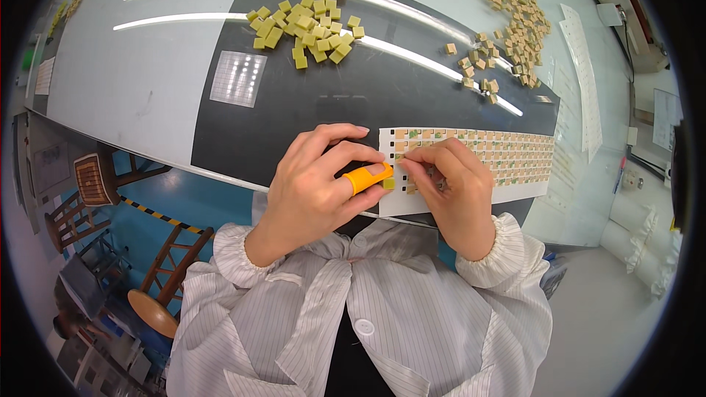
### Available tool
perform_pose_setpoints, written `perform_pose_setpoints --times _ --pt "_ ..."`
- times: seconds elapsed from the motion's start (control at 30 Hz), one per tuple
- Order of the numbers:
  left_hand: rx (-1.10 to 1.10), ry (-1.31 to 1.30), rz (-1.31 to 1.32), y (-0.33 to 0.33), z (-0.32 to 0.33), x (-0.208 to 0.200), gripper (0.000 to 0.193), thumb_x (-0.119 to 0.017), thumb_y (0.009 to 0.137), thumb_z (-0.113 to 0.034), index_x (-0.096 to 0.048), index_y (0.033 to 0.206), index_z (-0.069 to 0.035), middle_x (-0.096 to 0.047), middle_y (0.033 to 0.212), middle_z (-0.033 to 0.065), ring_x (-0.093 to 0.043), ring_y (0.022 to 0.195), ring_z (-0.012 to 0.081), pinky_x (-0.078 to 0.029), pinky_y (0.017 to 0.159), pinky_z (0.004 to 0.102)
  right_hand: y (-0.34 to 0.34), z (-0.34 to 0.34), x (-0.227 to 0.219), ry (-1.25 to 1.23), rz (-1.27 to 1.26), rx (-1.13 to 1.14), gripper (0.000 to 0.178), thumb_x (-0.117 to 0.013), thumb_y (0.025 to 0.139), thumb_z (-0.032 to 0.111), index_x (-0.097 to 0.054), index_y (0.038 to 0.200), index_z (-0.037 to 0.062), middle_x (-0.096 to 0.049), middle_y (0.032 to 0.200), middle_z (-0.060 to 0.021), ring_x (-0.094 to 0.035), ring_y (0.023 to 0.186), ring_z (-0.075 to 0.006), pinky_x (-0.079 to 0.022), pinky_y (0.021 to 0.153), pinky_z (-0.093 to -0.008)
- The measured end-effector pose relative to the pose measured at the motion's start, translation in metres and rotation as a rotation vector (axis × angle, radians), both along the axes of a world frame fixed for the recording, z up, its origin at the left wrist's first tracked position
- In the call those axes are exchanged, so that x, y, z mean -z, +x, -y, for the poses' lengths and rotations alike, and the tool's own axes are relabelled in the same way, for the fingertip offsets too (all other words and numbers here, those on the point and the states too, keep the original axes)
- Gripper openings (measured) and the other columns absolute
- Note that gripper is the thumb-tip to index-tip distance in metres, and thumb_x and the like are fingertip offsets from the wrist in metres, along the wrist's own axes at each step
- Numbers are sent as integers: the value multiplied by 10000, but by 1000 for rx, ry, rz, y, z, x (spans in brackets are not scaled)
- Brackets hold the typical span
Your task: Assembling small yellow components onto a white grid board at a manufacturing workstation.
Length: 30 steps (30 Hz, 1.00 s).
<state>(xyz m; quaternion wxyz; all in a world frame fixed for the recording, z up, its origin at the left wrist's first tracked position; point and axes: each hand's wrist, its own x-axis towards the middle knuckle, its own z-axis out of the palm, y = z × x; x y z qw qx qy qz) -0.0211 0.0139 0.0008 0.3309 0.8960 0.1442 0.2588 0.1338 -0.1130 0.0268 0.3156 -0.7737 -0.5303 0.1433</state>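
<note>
The left hand [312,184], an orange sleeve [366,179] on one finger, pinches a green block [389,184]. At its 3 o'clock, the right hand [460,184] closes thumb to finger over the card's [515,192] 9-o'clock end, contents hidden; beyond, the green pile [305,23] sits at 11, the tan pile [523,33] at 1.

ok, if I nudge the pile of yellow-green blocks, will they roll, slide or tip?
The yellow-green blocks have flat faces and square edges, so they'd likely slide or tumble, not roll. The dark surface mirrors the lights sharply, so grip is probably low. Each looks small next to the left hand, so likely light; material unclear.
</note>
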Motion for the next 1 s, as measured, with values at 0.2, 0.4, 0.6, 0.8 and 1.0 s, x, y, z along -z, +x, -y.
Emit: perform_pose_setpoints --times 0.2,0.4,0.6,0.8,1.0 --pt "-7 -12 3 0 1 0 186 -822 659 -151 -735 814 -96 -684 955 -21 -613 1052 228 -481 788 363 1 -3 -2 -55 -137 66 119 -768 783 7 -675 857 15 -633 776 -41 -599 626 -108 -479 556 -222" --pt "1 -10 -2 1 -1 -1 200 -823 650 -148 -737 824 -101 -682 957 -26 -614 1048 224 -480 789 360 13 -5 -15 -189 -624 79 94 -728 851 50 -652 872 0 -650 771 -26 -582 634 -44 -438 523 -185" --pt "-12 -17 -18 0 0 0 250 -846 593 -124 -760 826 -103 -701 936 -19 -624 1038 237 -486 808 366 21 -16 -27 -513 -1107 113 160 -691 906 139 -643 854 -4 -648 707 -18 -571 552 -43 -443 481 -184" --pt "3 -8 -13 0 -1 0 194 -811 650 -146 -736 826 -112 -674 956 -30 -611 1049 224 -479 781 359 19 -16 -25 -525 -1127 106 155 -689 904 136 -638 861 -4 -652 701 -25 -593 550 -53 -454 478 -186" --pt "3 -14 -4 0 -1 1 194 -810 652 -146 -733 826 -110 -674 955 -31 -611 1054 227 -479 785 364 19 -16 -26 -535 -1124 120 154 -693 901 131 -641 864 -9 -659 710 -26 -590 561 -50 -458 494 -191"
